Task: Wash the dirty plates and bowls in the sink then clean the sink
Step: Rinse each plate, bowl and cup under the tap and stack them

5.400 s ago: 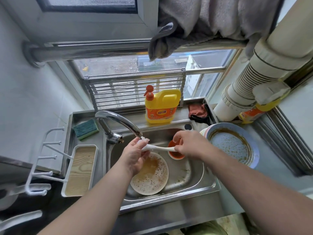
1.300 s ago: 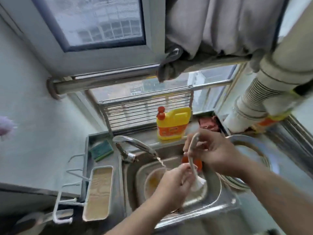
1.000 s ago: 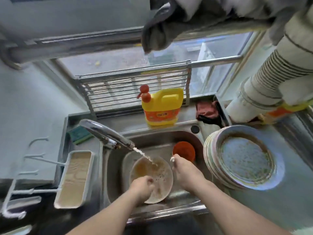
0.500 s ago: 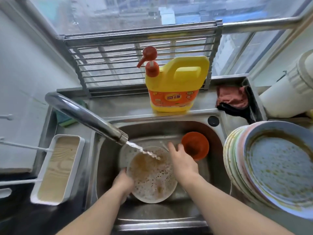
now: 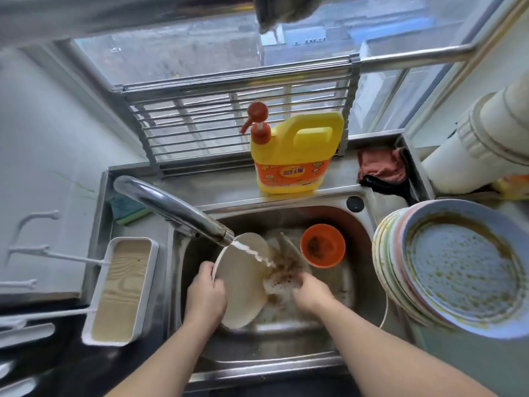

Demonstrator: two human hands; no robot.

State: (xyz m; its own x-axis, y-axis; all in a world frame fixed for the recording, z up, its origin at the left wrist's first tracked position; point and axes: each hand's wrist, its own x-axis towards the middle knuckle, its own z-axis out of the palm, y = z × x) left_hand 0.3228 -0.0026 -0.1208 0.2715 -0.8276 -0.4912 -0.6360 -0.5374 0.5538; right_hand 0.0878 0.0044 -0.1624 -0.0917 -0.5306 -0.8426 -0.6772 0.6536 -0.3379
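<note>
Right hand's (image 5: pixel 307 287) fingertips hidden behind tilted plate (image 5: pixel 243 285), stack (image 5: pixel 383 270) cropped.

A yellow detergent jug (image 5: pixel 296 156) with an orange pump (image 5: pixel 257 121) and an orange label stands upright on the steel ledge (image 5: pixel 200 186), and everything else is placed from it. Directly behind the jug a metal bar rack (image 5: pixel 229 124) leans against the window (image 5: pixel 186 53). To the jug's right, on the same ledge, a crumpled pink cloth (image 5: pixel 382 166) lies over something dark. Further right a wide white ribbed pipe (image 5: pixel 483 144) slants up out of view. To the jug's left a green and yellow sponge (image 5: pixel 127 210) lies flat. Left of and nearer than the jug, a white tray with a wood-grain bottom (image 5: pixel 121 290) sits on the bench (image 5: pixel 71 353), with white wire hooks (image 5: pixel 31 250) beside it.
</note>
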